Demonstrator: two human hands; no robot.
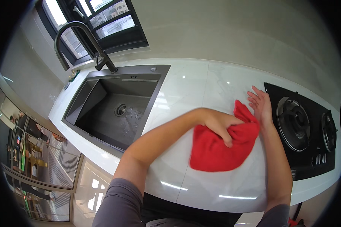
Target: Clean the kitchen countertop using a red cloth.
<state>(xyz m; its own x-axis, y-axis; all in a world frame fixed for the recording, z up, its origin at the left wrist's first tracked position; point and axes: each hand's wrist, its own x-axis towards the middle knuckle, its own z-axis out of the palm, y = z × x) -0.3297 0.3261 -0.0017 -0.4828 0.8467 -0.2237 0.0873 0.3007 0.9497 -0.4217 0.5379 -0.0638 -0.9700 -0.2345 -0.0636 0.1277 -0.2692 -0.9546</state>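
Observation:
My left hand [220, 122] grips a red cloth [218, 154], with the thumb pressed over its bunched upper part. Most of the cloth hangs or lies spread below that hand, over the white countertop [170, 176]; one corner sticks up past the fingers. Some of my left fingers are hidden by the fabric. At the cloth's right edge, my right hand [258, 102] is turned on its side with its fingers slightly curled and nothing in them. Its wrist is beside the cloth; I cannot tell whether they touch. The back of that hand is close to the left edge of the black gas cooktop [301, 161].
A dark sink [102, 113] with water drops near its drain [120, 109] is set into the counter on the left. Behind it rises a tall curved faucet [82, 27] before a dark-framed window [116, 42]. A glass-fronted panel [39, 176] with reflections stands at far left.

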